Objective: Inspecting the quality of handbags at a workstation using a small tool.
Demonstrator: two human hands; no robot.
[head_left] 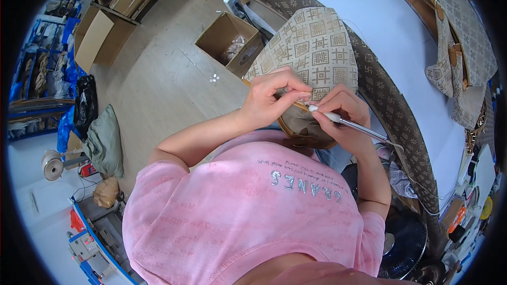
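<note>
On my lap, against the table edge, rests a beige patterned fabric bag (319,42) with its brown-edged opening toward me and an olive-brown lining (303,124) showing. My left hand (274,95) is closed in a pinch at the rim of the opening; what lies between thumb and forefinger is too small to name. In my right hand (346,113) is a slim pen-shaped tool (359,127), white and silver, with a thin cord trailing from its back end. The tool's white front end sits close to my left fingertips, at the bag's rim.
A white-topped table (393,37), skirted in dark patterned cloth, curves along the right. Another patterned bag (465,47) with brown straps lies on it. An open cardboard box (227,42) with scraps stands on the floor beyond my left hand. A black fan (404,243) is at lower right.
</note>
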